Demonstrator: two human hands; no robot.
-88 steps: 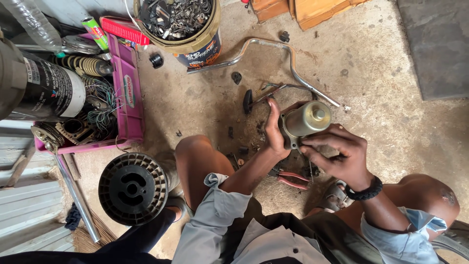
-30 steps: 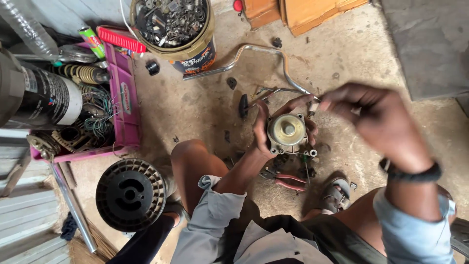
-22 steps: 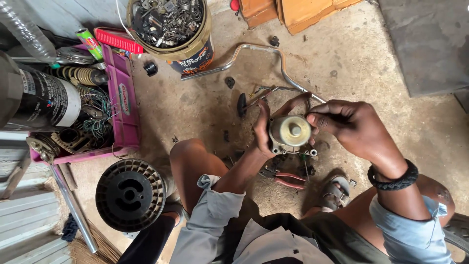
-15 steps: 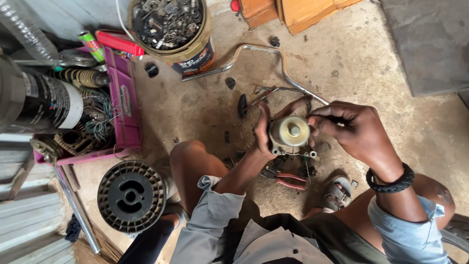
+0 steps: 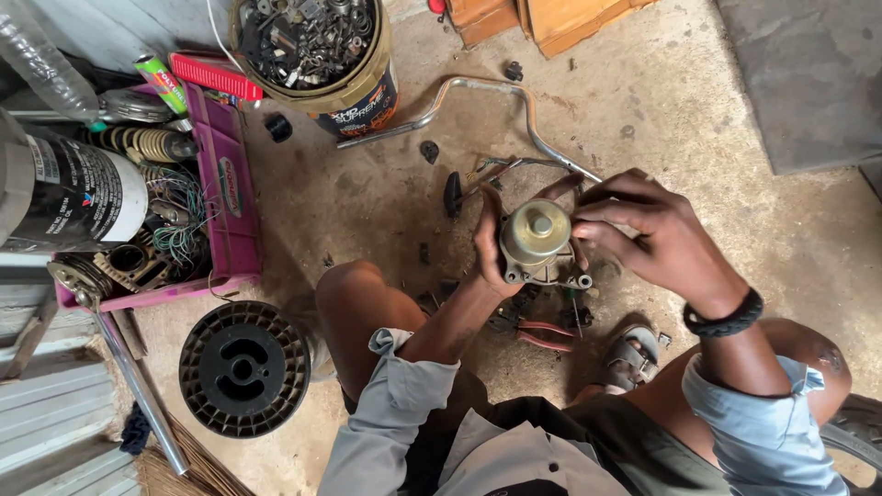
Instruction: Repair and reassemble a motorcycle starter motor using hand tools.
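The small metal motor (image 5: 536, 241) is gripped mid-air over the floor by the left hand (image 5: 489, 241), right hand (image 5: 643, 241) pinching its rim. A slip probably gets it dropped onto the pliers (image 5: 542, 332).

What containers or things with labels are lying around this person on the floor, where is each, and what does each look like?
Round bucket, top centre: tan rim, dark printed label, full of metal scrap.
Big cylinder container, far left on its side: black label with white print.
Small tube, upper left: green, red and white.
Flat red packet, beside the bucket.
Pink tray, left: small sticker on its wall.
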